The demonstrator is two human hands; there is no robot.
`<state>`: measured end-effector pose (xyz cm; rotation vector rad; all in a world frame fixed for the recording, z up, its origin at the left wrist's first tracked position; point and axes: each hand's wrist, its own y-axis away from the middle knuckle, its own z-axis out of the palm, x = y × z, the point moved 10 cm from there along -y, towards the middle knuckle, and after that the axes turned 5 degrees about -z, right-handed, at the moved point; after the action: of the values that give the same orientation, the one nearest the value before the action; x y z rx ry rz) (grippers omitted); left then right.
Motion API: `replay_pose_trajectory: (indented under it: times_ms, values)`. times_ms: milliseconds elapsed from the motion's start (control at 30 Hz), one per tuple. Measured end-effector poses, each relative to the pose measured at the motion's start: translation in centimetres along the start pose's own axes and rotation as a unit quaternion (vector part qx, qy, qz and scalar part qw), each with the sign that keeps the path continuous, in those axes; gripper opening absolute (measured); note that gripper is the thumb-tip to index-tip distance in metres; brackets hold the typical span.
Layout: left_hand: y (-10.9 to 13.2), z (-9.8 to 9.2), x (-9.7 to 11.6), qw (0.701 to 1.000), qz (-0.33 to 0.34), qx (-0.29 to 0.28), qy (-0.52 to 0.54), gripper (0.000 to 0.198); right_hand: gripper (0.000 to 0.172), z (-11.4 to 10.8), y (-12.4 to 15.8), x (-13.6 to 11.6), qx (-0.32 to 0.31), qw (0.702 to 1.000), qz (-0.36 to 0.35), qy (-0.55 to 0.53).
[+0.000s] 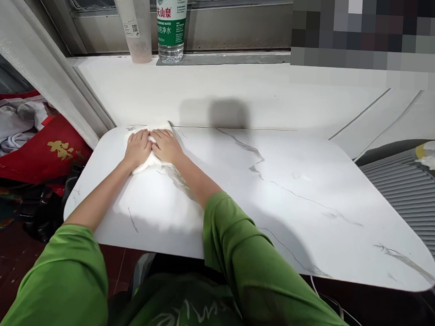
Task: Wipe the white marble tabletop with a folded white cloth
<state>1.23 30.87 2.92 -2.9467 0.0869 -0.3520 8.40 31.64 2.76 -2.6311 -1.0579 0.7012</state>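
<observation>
A white cloth lies bunched on the white marble-patterned tabletop, near its far left corner. My left hand rests flat on the cloth's left part, fingers pointing away from me. Beside it, my right hand presses on the same cloth with its fingers laid out flat, close against the left hand. Both palms face down, so their undersides are hidden. Part of the cloth shows beyond the fingers and below the hands.
On the sill behind the table stand a translucent tall cup and a green-labelled water bottle. A red bag with clothes is at the left, beyond the table edge. A ribbed grey surface lies to the right. A white cable hangs below.
</observation>
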Motion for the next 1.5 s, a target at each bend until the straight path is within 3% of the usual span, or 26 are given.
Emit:
replay_pose_trajectory:
  times_ms: [133, 467, 567, 667, 900, 1000, 1300, 1400, 1500]
  values:
    - [3.0, 0.4, 3.3, 1.0, 0.027, -0.006, -0.008, 0.047, 0.047, -1.8, 4.5, -0.6, 0.019, 1.0, -0.004, 0.011]
    - [15.4, 2.1, 15.9, 0.99, 0.134, -0.037, 0.026, 0.051, 0.052, -7.4, 21.8, -3.0, 0.021, 0.996, 0.014, 0.084]
    - [17.9, 2.3, 18.3, 0.983, 0.17, -0.045, 0.053, 0.051, 0.052, -8.7, 25.0, -3.8, 0.024, 0.995, 0.02, 0.09]
    - [18.6, 2.5, 19.2, 0.98, 0.179, -0.065, 0.062, 0.052, 0.053, -9.2, 26.2, -3.9, 0.03, 0.994, 0.031, 0.096]
    - [16.0, 2.7, 19.3, 0.979, 0.175, -0.074, 0.068, 0.051, 0.053, -8.9, 24.4, -2.0, 0.027, 0.994, 0.044, 0.093]
    - [12.9, 3.2, 19.2, 0.981, 0.163, -0.069, 0.073, 0.051, 0.053, -8.8, 22.3, 0.5, 0.029, 0.994, 0.063, 0.089]
    - [0.6, 4.9, 18.5, 0.983, 0.143, -0.043, 0.103, 0.043, 0.049, -9.0, 13.6, 9.6, 0.059, 0.988, 0.117, 0.077]
    - [-1.5, 5.2, 18.2, 0.984, 0.134, -0.043, 0.106, 0.042, 0.049, -9.0, 12.3, 11.3, 0.072, 0.987, 0.128, 0.065]
    - [-2.0, 5.5, 18.1, 0.985, 0.13, -0.04, 0.105, 0.042, 0.049, -9.0, 12.1, 11.9, 0.08, 0.986, 0.131, 0.067]
